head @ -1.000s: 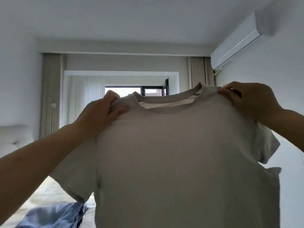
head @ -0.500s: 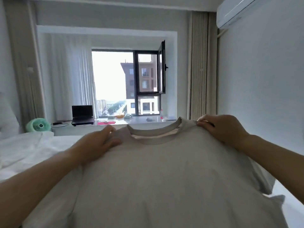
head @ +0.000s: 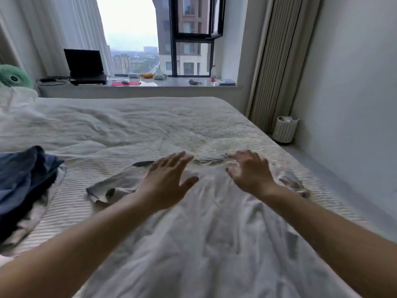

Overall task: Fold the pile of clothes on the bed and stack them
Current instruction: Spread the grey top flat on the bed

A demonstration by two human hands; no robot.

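Head view shows both arms stretched forward over the bed, palms down and fingers spread above the shoulders of a pale T-shirt that lies flat on the striped cover, collar pointing toward the window. Left hand and right hand each have a wide, empty grip, the right one blurred. Dark blue clothes lie heaped at the left edge, apart from the T-shirt.

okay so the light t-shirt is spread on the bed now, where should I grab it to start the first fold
Probably the left sleeve: it sticks out crumpled beside the left hand. Pinch its outer edge from the left and carry it over the t-shirt body, which lies collar-away and wrinkled.
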